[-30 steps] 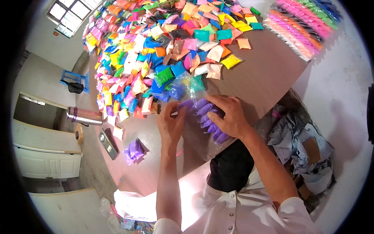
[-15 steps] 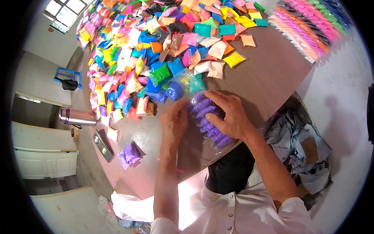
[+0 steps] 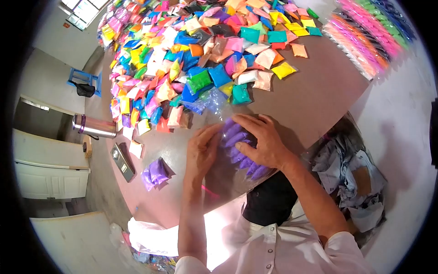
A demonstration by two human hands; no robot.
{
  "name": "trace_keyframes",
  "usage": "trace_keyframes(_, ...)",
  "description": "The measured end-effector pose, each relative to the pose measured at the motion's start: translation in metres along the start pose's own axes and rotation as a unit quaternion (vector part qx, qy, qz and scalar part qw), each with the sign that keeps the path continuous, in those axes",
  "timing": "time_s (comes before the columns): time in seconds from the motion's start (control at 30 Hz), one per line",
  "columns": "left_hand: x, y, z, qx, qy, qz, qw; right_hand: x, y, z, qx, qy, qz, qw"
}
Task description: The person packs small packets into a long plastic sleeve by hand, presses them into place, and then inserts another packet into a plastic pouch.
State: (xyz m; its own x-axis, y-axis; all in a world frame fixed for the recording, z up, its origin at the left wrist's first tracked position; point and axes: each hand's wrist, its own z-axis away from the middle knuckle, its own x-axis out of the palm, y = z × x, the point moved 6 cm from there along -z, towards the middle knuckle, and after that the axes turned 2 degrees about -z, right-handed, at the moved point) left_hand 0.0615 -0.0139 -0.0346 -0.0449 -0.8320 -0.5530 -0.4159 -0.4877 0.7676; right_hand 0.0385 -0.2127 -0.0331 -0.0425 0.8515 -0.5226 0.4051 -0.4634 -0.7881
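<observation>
Both forearms reach forward over the surface [image 3: 319, 86], hands close together near its edge. The right hand [image 3: 263, 142] is partly curled, gripping a row of purple packets [image 3: 235, 138], its thumb across them. The left hand [image 3: 202, 148] is bent inward at the row's other side; whether its hidden fingertips pinch anything cannot be told. Clear plastic [image 3: 219, 102] extends from the row's far end towards the heap of coloured packets [image 3: 171, 68]; loose purple packets [image 3: 155, 173] lie left.
</observation>
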Motion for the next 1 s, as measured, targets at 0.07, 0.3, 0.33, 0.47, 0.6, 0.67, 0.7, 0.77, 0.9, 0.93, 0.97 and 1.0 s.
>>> trace_keyframes(0.07, 0.003, 0.002, -0.001, -0.001, 0.015, -0.017, 1.0, -0.001, 0.002, 0.0, -0.003, 0.008, -0.013, 1.0)
trace_keyframes(0.3, -0.002, 0.005, 0.009, -0.056, 0.068, -0.087, 0.992, 0.001, 0.003, 0.001, 0.001, -0.008, 0.011, 1.0)
trace_keyframes(0.33, -0.008, 0.011, 0.012, -0.057, 0.07, -0.091, 0.992, 0.0, 0.003, 0.0, 0.003, -0.009, 0.007, 1.0)
trace_keyframes(0.47, -0.053, 0.026, 0.04, -0.065, 0.117, -0.122, 0.983, 0.001, 0.007, 0.001, -0.005, 0.009, -0.003, 1.0)
trace_keyframes(0.6, -0.137, -0.011, 0.081, -0.109, 0.129, -0.334, 0.927, -0.001, 0.003, 0.001, -0.002, 0.005, 0.008, 1.0)
trace_keyframes(0.67, -0.167, -0.024, 0.09, -0.229, 0.087, -0.338, 0.908, 0.0, 0.004, 0.001, 0.001, -0.002, -0.001, 1.0)
trace_keyframes(0.7, -0.174, -0.025, 0.091, -0.229, 0.088, -0.34, 0.908, 0.0, 0.004, 0.001, 0.0, -0.001, -0.002, 1.0)
trace_keyframes(0.77, -0.177, -0.031, 0.092, -0.258, 0.019, -0.336, 0.906, 0.0, 0.004, 0.001, 0.006, 0.001, 0.0, 1.0)
trace_keyframes(0.9, -0.18, -0.047, 0.093, -0.264, -0.003, -0.294, 0.919, -0.001, 0.005, 0.002, 0.003, 0.002, -0.005, 1.0)
trace_keyframes(0.93, -0.18, -0.042, 0.09, -0.234, 0.001, -0.288, 0.928, -0.001, 0.006, 0.002, -0.008, 0.012, -0.005, 1.0)
trace_keyframes(0.97, -0.179, -0.035, 0.087, -0.205, 0.004, -0.283, 0.937, -0.001, 0.005, 0.002, -0.018, 0.021, -0.005, 1.0)
trace_keyframes(1.0, -0.18, -0.033, 0.087, -0.204, 0.003, -0.283, 0.937, -0.001, 0.006, 0.002, -0.017, 0.021, -0.005, 1.0)
